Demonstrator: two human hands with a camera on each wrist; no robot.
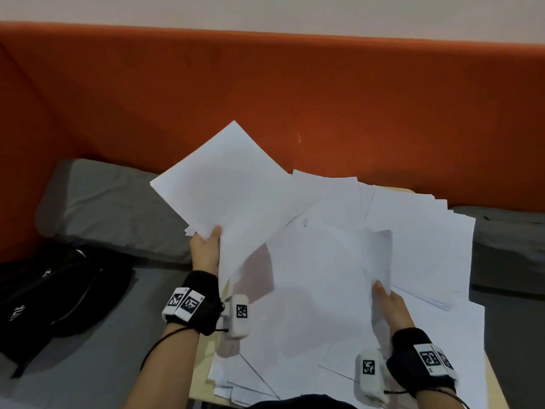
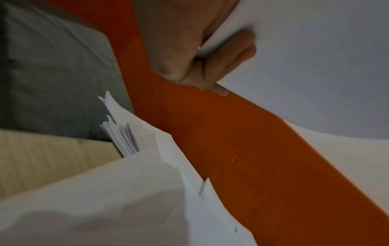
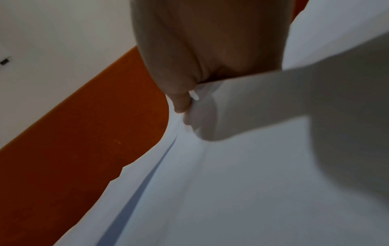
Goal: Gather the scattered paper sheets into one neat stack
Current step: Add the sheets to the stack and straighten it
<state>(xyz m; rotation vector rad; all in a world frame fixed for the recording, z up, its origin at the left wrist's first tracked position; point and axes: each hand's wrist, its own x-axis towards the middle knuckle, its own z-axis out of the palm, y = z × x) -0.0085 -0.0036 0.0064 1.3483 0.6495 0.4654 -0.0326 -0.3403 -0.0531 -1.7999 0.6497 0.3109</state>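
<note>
head: left hand pinches a lifted bunch of white paper sheets so new ones can join; right hand grips one loose white sheet above the messy white pile on the pale wooden counter | left wrist: fingers curled round the bunch's edge | right wrist: thumb squeezes the sheet, bending it

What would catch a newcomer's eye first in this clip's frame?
Probably the sprawl of white paper sheets covering the small table at centre, set against the long orange backrest behind. Next, the left hand holds a bundle of sheets raised and tilted above the table's left side, while the right hand pinches a single sheet lifted off the pile. A black bag lies on the grey seat at far left.
</note>
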